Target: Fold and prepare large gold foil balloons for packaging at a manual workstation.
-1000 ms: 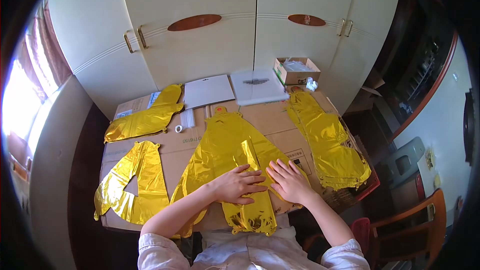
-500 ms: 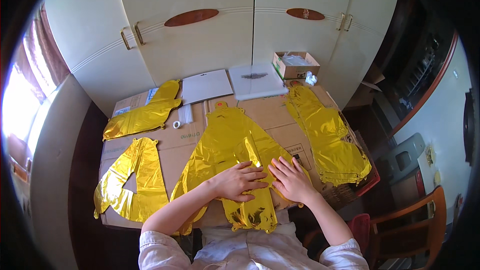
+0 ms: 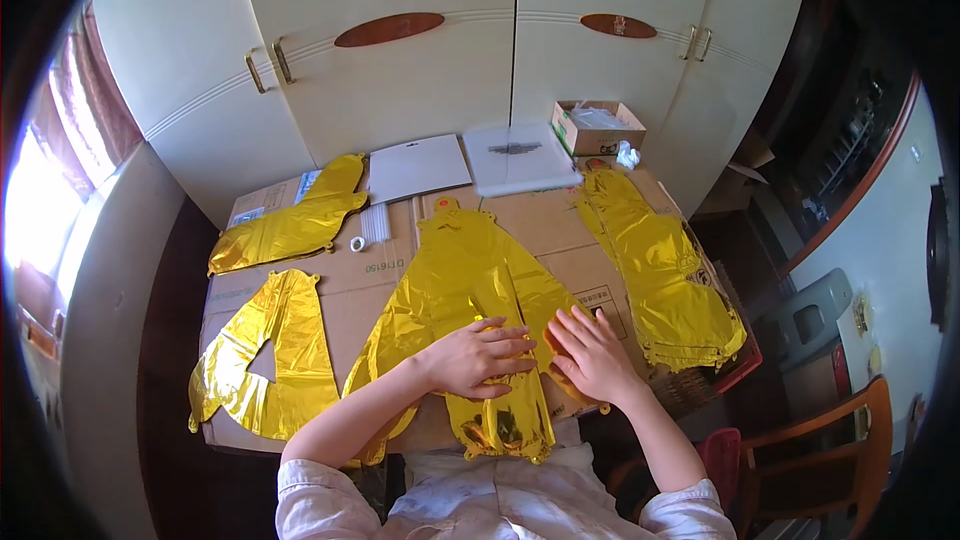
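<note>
Both hands are pressing flat, fingers spread open, on a gold foil balloon (image 3: 470,290) lying mid-tabletop (image 3: 330,305): left hand (image 3: 478,358), right hand (image 3: 588,352). A small open cardboard box (image 3: 597,127) is sitting at the far edge, beside two flat white packages (image 3: 418,167).

L hand (image 3: 478,358) slid slightly right on gold foil balloon (image 3: 462,280), nearer R hand (image 3: 590,352).

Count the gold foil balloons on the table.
4: middle balloon under both hands, back-left balloon, front-left balloon, right-edge balloon, which looks like a stack, so more may be hidden.
</note>
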A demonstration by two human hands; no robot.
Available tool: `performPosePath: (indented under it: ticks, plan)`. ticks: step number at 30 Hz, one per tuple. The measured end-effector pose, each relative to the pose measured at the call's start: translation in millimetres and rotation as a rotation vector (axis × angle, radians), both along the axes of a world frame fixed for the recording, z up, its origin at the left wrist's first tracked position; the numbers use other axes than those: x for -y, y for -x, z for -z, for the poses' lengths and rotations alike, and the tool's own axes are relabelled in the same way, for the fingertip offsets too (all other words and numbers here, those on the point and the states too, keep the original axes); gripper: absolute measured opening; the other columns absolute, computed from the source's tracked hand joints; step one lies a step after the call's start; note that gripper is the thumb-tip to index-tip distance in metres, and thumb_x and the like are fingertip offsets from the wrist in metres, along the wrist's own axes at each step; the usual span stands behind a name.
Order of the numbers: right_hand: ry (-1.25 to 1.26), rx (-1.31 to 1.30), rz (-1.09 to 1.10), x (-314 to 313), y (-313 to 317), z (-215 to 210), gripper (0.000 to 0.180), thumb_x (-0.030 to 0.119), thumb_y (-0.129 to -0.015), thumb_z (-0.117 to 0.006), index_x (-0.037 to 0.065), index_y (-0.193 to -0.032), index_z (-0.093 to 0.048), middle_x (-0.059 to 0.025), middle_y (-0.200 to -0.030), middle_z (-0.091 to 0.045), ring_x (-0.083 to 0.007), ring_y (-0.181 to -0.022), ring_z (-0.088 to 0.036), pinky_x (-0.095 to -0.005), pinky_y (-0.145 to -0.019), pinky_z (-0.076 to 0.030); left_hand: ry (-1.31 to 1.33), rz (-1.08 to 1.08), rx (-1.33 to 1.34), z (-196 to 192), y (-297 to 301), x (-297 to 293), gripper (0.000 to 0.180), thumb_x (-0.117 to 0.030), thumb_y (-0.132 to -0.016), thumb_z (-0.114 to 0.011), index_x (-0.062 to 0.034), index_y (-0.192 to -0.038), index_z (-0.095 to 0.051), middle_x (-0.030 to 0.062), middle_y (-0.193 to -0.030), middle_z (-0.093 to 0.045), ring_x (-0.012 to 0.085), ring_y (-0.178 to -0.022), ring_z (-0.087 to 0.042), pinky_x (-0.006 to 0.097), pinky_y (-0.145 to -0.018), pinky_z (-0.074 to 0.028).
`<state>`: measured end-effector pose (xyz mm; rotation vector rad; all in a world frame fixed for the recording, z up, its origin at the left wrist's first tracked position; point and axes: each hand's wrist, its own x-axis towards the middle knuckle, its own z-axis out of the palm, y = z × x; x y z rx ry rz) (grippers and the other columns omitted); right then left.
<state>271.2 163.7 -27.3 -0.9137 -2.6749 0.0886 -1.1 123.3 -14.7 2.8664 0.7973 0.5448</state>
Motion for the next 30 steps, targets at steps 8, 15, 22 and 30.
performPosePath:
  ticks: [8,15,22,30]
  plan:
    - [0.014,-0.166,0.326,7.1,-21.2,-14.9,0.054,0.023,-0.079,-0.074,0.003,-0.124,-0.053,-0.0167,-0.119,-0.054,-0.0348,-0.111,-0.053,-0.0460,-0.093,-0.046,-0.108,-0.347,-0.092,-18.8,2.0,7.7,0.049,-0.042,-0.086,-0.065,-0.0147,-0.126,-0.058,0.0098,-0.134,-0.054,0.0291,-0.130,-0.047,0.052,-0.107,-0.035]
    - [0.161,-0.040,0.500,22.9,-33.6,-16.8,0.071,0.026,-0.077,-0.078,0.004,-0.134,-0.042,-0.0226,-0.117,-0.050,-0.0418,-0.109,-0.051,-0.0488,-0.093,-0.046,-0.049,-0.481,-0.139,-10.3,19.3,9.9,0.050,-0.045,-0.086,-0.065,-0.0131,-0.124,-0.059,0.0112,-0.133,-0.054,0.0317,-0.131,-0.045,0.055,-0.109,-0.032]
    - [0.423,-0.189,0.516,16.7,-38.2,-12.8,0.075,0.022,-0.075,-0.080,0.009,-0.138,-0.040,-0.0222,-0.120,-0.049,-0.0392,-0.105,-0.055,-0.0444,-0.094,-0.047,0.001,-0.455,-0.057,3.2,22.0,14.0,0.049,-0.040,-0.084,-0.067,-0.0122,-0.124,-0.060,0.0116,-0.133,-0.054,0.0329,-0.130,-0.045,0.055,-0.107,-0.032]
    - [0.512,-0.215,0.531,11.7,-37.1,-17.1,0.067,0.015,-0.076,-0.079,0.010,-0.134,-0.046,-0.0141,-0.099,-0.058,-0.0297,-0.092,-0.059,-0.0406,-0.085,-0.050,-0.005,-0.470,-0.025,9.9,21.4,14.6,0.050,-0.038,-0.082,-0.069,-0.0125,-0.124,-0.060,0.0111,-0.134,-0.054,0.0327,-0.130,-0.045,0.055,-0.108,-0.032]
